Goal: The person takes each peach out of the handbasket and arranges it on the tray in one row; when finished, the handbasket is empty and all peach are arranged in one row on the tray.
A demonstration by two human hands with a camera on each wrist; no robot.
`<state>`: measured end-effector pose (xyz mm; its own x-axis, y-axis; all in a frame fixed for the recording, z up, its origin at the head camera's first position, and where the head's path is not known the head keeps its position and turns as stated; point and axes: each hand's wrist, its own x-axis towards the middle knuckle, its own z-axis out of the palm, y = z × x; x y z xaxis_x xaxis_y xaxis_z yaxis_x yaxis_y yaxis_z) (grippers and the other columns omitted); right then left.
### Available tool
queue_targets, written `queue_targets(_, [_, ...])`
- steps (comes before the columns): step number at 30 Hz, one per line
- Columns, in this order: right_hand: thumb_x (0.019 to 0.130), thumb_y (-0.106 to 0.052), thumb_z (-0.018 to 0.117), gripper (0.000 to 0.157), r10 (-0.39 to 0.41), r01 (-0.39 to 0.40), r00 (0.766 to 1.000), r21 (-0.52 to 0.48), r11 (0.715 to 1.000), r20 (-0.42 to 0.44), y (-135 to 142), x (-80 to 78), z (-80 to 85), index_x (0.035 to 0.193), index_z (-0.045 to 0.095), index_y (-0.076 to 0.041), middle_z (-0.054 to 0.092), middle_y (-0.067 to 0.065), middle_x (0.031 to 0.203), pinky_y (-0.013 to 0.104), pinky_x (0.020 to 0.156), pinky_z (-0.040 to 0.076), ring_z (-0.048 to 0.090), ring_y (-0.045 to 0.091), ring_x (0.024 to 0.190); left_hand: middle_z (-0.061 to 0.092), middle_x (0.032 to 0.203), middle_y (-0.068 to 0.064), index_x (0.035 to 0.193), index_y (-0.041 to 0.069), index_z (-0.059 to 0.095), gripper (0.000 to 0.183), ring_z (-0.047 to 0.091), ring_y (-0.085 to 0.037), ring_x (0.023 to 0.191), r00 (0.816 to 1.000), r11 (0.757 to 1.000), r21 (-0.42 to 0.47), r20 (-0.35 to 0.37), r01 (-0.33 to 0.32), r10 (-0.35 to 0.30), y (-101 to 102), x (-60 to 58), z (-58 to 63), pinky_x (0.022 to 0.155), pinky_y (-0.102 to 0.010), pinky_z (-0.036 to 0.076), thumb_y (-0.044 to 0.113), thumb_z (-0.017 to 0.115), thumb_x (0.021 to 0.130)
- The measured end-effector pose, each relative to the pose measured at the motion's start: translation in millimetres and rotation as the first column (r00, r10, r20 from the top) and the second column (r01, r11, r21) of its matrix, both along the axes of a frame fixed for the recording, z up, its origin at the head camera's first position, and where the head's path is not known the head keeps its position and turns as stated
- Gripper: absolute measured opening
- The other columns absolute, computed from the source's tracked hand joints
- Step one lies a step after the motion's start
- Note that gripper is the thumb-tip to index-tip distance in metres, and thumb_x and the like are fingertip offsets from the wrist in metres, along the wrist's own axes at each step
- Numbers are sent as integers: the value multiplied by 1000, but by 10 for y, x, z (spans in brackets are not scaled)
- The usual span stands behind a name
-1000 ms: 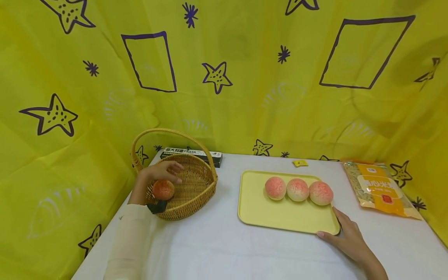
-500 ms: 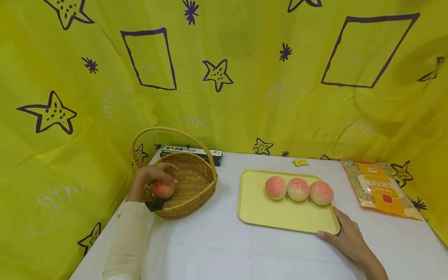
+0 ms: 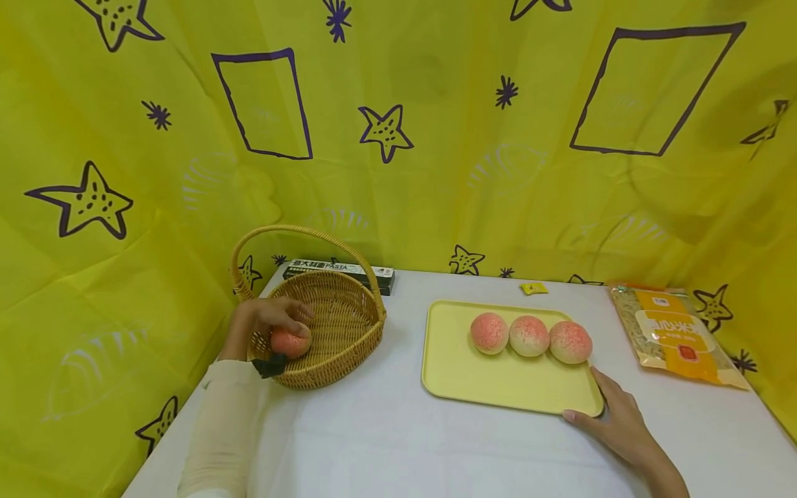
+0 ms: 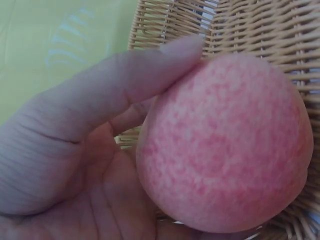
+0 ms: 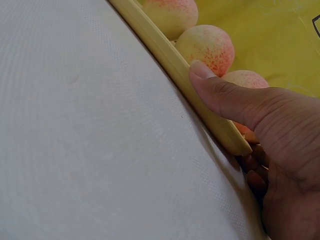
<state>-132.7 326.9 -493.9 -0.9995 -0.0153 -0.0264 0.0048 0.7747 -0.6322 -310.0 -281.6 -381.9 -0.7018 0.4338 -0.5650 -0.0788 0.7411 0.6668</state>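
In the head view, my left hand (image 3: 271, 314) reaches into the wicker basket (image 3: 339, 366) and holds a pink, speckled peach (image 3: 289, 344). The left wrist view shows the thumb lying along the peach (image 4: 227, 145), with other fingers partly hidden behind it. My right hand (image 3: 619, 418) grips the near right corner of a pale yellow tray (image 3: 461, 380). Its thumb presses the near rim of the tray (image 5: 170, 70) in the right wrist view, while the fingers wrap the side. Three more peaches (image 3: 529, 337) sit in a row on the tray.
Behind the basket lies a dark pasta box (image 3: 386, 282). A small yellow packet (image 3: 533, 288) is beyond the tray, and a bag of grain (image 3: 679, 335) lies at the right. The basket's tall handle (image 3: 311, 235) arches over it. A yellow patterned curtain (image 3: 436, 194) closes off the back.
My left hand has come down and back over the peach in the basket, its fingers closing round it. The right hand stays at the tray's corner.
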Motion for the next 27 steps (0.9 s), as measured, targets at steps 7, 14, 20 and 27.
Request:
queue_targets(7, [86,-45,71,108,-2,2,1000,16,1000,12,-5,-22,7,154,4,5,18,42,149,75,98,21,19,62,130,43,136,-20,143,3,41,68,55,-25,106,992,998,16,117,-53,51,-49,26,-15,80,-40,56,21,74,86])
queue_targets(14, [86,-44,72,107,6,-6,1000,9,1000,-4,-13,-10,-13,153,6,7,20,42,148,75,99,22,20,62,131,55,123,-12,135,-3,49,56,55,-19,103,994,999,43,109,14,-19,-103,29,-66,83,-29,52,17,71,87])
queue_targets(20, [86,-45,71,107,0,0,1000,15,1000,0,-21,8,-24,153,6,7,20,41,148,73,98,22,21,60,130,54,120,-14,134,-1,47,59,56,-23,102,991,999,12,131,-31,29,-94,58,-61,81,-37,54,21,73,86])
queue_targets(27, [85,-43,73,106,4,-4,1000,1,1000,-23,2,5,-8,153,7,7,21,42,148,75,98,22,21,62,130,51,124,-16,136,-1,44,59,57,-25,102,992,995,44,97,-90,86,-74,82,-35,80,-41,56,22,67,87])
